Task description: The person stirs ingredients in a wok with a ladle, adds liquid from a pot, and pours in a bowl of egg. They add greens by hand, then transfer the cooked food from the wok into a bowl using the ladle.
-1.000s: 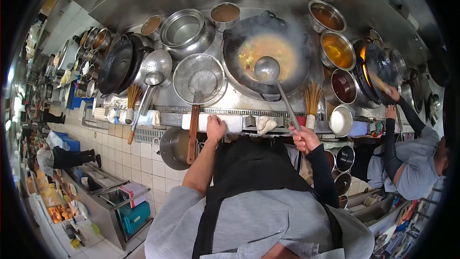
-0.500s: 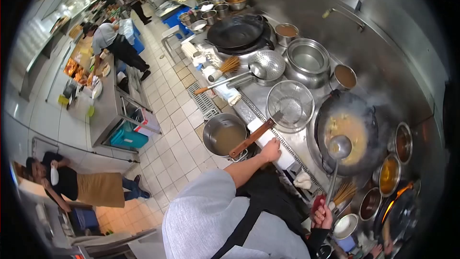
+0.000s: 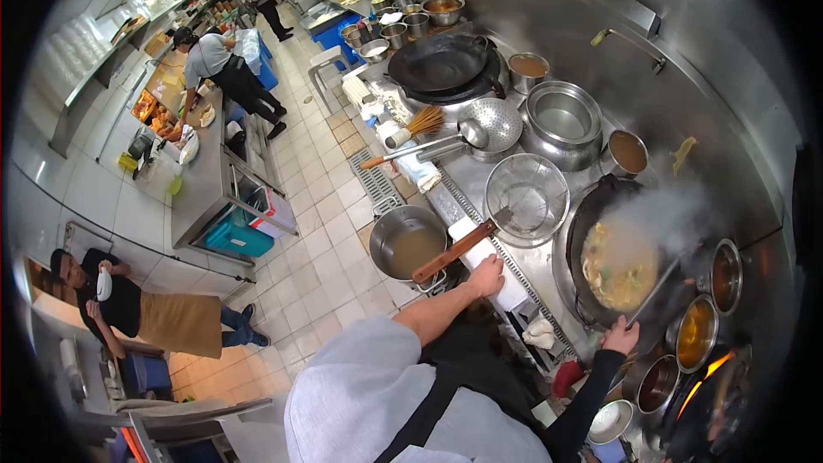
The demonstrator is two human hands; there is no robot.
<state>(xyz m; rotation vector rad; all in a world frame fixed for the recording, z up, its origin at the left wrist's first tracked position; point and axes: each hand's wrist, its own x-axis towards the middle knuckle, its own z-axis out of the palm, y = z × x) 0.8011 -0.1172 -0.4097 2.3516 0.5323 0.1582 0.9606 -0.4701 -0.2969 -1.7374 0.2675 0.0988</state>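
Note:
My left hand (image 3: pixel 487 276), fingers curled, rests at the near edge of a white board (image 3: pixel 515 291); I cannot tell what, if anything, is in it. Beside it lies the wooden handle of a wire strainer (image 3: pixel 527 197). My right hand (image 3: pixel 619 336), at the near side of the wok, is closed round the handle of a ladle (image 3: pixel 653 293). The handle slants up and away to the right; its bowl is hidden in steam. In the wok (image 3: pixel 583 236) a yellowish, soupy food (image 3: pixel 619 273) with pale pieces is cooking.
A perforated skimmer (image 3: pixel 497 123), lidless steel pot (image 3: pixel 563 111) and second wok (image 3: pixel 439 64) stand further along the range. Sauce bowls (image 3: pixel 695 334) sit right of the wok, near a flaming burner (image 3: pixel 707 373). A large pot (image 3: pixel 405 244) stands left. Several people work or stand behind.
My right hand has moved up and right, swinging the ladle's bowl out of the wok's middle toward the far right. Steam has thickened. My left hand has stayed at the board.

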